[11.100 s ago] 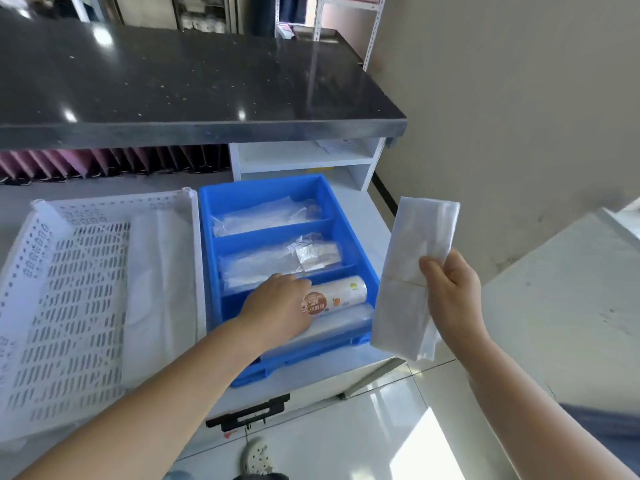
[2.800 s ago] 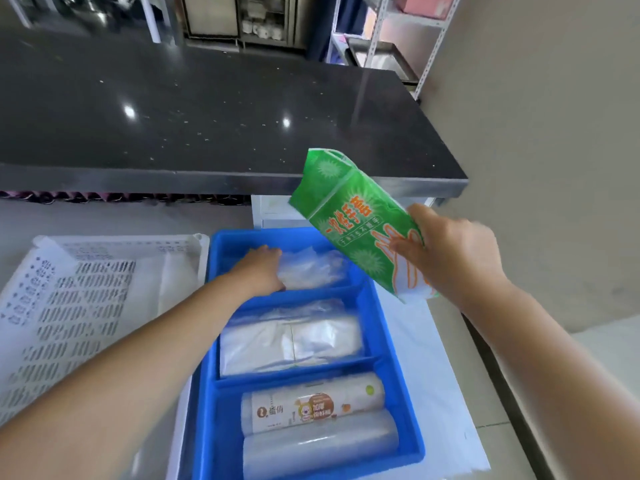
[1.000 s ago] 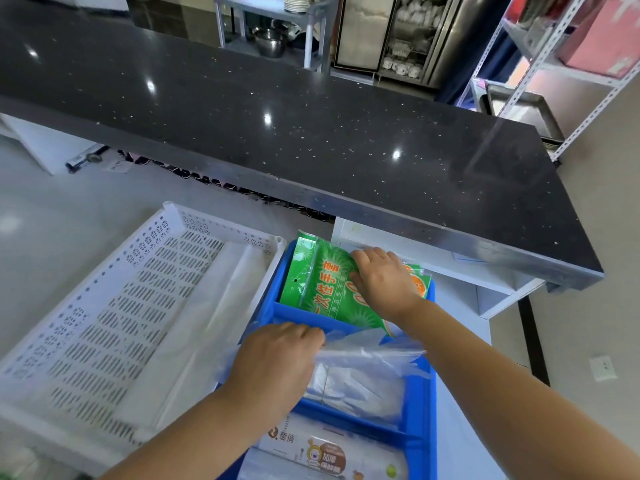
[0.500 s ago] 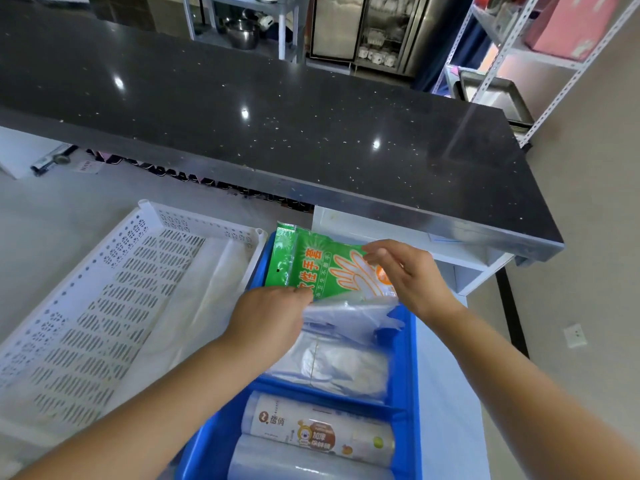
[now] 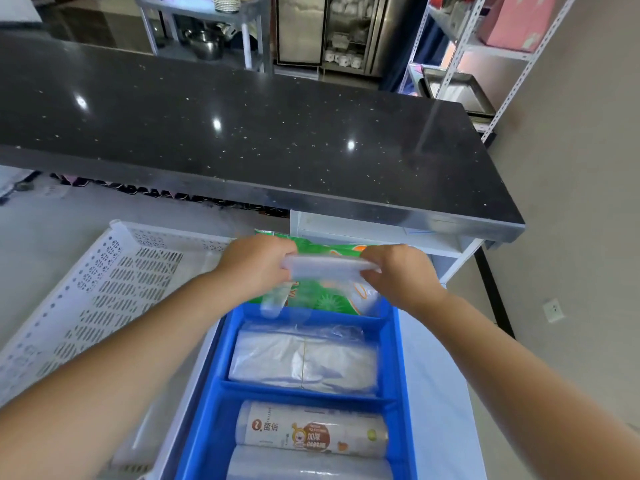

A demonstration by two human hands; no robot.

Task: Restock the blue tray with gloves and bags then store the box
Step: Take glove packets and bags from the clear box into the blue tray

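The blue tray (image 5: 394, 358) has three compartments. A green glove pack (image 5: 325, 299) lies in the far one. Above it, my left hand (image 5: 252, 265) and my right hand (image 5: 398, 275) grip the two ends of a clear bundle of plastic gloves (image 5: 323, 268), held level. A folded stack of clear bags (image 5: 304, 362) fills the middle compartment. Two bag rolls lie in the near compartment, one labelled (image 5: 311, 429) and one plain (image 5: 308, 465).
A white perforated basket (image 5: 104, 289) stands left of the tray on the white worktop. A black counter (image 5: 242, 133) overhangs the far side, with a white shelf unit (image 5: 398, 233) under it. A wall and floor lie to the right.
Both hands have lifted the clear glove bundle off the tray and now hold it by its ends above the green pack. The green pack has settled flat in the far compartment.
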